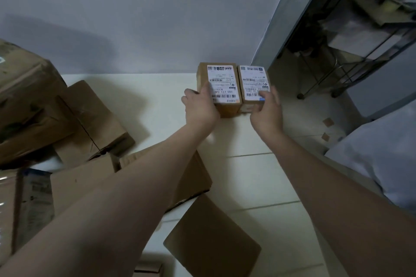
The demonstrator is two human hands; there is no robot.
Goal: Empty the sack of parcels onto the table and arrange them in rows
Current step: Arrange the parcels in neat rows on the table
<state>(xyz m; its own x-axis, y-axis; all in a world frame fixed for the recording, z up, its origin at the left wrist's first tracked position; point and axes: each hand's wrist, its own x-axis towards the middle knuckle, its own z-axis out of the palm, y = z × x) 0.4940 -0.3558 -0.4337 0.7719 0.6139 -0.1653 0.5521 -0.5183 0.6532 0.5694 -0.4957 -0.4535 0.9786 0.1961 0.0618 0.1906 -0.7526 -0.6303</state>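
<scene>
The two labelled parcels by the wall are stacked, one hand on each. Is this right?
No. The head view shows the left parcel and right parcel side by side, not stacked, with the left hand and right hand on them.

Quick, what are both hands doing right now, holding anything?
Left hand: grips the left labelled parcel, thumb on its label.
Right hand: grips the right labelled parcel beside it.
</scene>
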